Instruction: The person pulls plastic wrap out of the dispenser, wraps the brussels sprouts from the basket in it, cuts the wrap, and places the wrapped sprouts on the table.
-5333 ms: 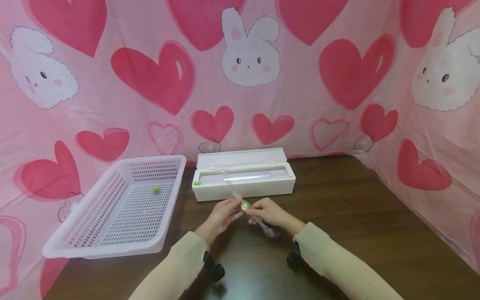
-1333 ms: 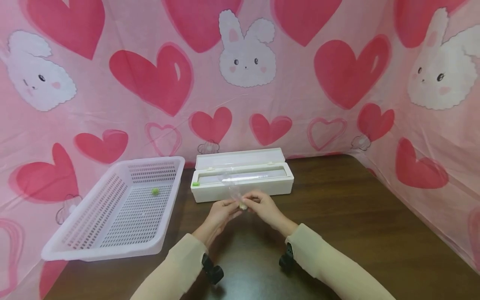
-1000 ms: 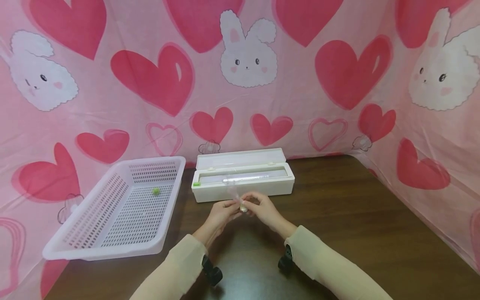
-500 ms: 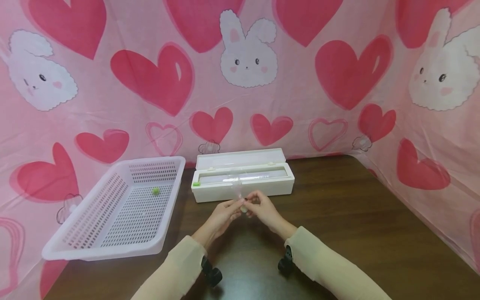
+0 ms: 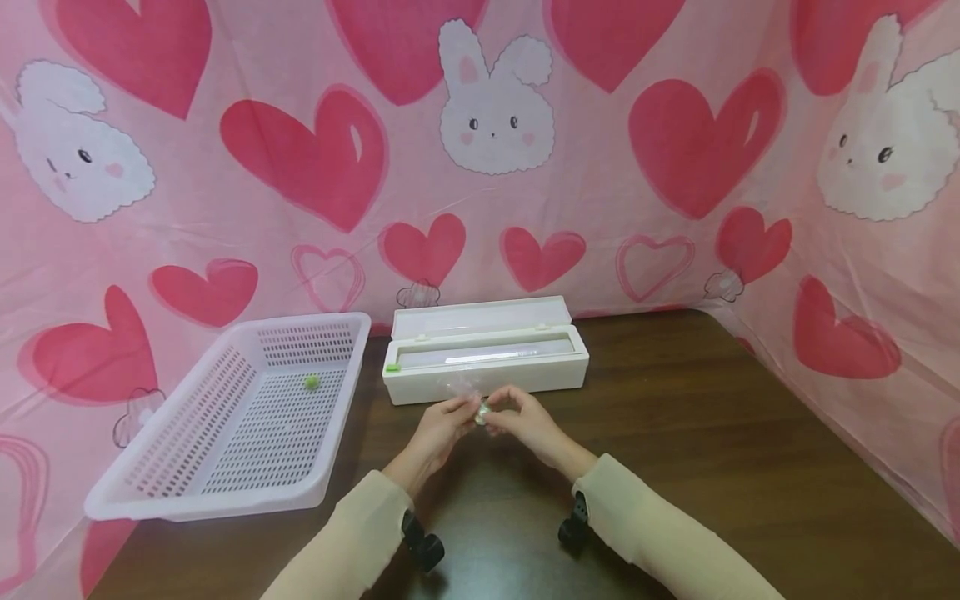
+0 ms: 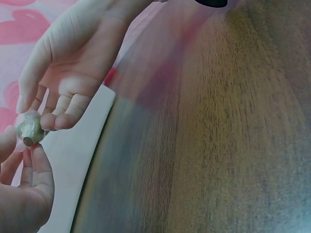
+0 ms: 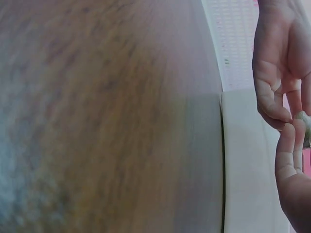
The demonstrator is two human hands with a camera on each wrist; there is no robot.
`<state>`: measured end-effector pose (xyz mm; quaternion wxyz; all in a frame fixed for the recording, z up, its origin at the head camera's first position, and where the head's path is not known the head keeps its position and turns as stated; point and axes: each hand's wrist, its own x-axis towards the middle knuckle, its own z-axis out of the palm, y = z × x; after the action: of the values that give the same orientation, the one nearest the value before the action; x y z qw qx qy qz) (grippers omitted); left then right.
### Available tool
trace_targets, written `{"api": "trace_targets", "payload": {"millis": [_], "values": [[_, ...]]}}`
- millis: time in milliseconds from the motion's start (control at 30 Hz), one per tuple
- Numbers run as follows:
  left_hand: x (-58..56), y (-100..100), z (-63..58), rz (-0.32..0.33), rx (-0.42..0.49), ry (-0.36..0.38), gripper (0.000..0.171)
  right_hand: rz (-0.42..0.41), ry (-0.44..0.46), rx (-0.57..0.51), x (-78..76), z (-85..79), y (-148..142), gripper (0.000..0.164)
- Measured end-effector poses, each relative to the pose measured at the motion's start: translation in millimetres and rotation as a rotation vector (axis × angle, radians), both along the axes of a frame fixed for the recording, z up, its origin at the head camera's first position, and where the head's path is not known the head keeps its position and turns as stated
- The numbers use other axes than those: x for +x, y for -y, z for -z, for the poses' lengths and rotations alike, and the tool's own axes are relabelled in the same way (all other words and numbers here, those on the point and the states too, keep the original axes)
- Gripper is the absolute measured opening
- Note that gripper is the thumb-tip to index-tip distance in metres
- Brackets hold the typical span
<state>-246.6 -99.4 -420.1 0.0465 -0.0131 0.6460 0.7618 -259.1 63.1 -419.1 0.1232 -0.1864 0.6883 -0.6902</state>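
Note:
Between my fingertips in front of the white box is a Brussels sprout (image 6: 30,130) in clear film, its brown cut stem end showing in the left wrist view. My left hand (image 5: 441,429) pinches it from the left between thumb and fingers. From the right, my right hand (image 5: 528,423) pinches it with thumb and forefinger, its other fingers curled below in the left wrist view. A loose tail of clear plastic film (image 5: 459,386) sticks up past the left fingertips, overlapping the box front in the head view.
Behind the hands stands a white cling film dispenser (image 5: 487,379), lid raised, with a film roll inside and a green tab at its left end. A white slotted basket (image 5: 217,503) at left holds another Brussels sprout (image 5: 311,382). Pink cloth hangs around the brown table (image 5: 712,417).
Some seconds ago film trailed from both sides of the sprout; the tail toward my right hand is now folded in. The other tail has swung leftward, and the sprout has turned between my fingers.

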Motion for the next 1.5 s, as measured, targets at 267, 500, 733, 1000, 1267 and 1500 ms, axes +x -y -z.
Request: {"api": "trace_targets", "payload": {"millis": [267,500,733,1000,1267,1500], "values": [[-0.2,1.3,1.3,-0.020,0.008,-0.011,0.034,-0.051,-0.003,-0.022,-0.2,-0.2,-1.8,0.029],[-0.4,0.1,1.8,-0.027,0.016,0.001,0.023,-0.088,-0.042,-0.006,-0.5,1.7,-4.4,0.034],[3.5,-1.4,-0.1,-0.028,-0.036,0.009,0.026,-0.067,-0.057,0.072,-0.7,1.5,-4.8,0.034],[3.2,-3.2,3.0,-0.034,-0.038,-0.020,0.024,-0.042,0.001,0.018,-2.2,2.8,-4.1,0.031],[6.1,-4.3,4.6,-0.033,-0.020,-0.067,0.029,-0.045,0.061,-0.065,-1.6,3.3,-2.2,0.030],[7.8,-3.4,5.6,0.002,-0.051,-0.131,0.027,-0.025,0.094,-0.087,0.2,2.4,-1.1,0.029]]}}
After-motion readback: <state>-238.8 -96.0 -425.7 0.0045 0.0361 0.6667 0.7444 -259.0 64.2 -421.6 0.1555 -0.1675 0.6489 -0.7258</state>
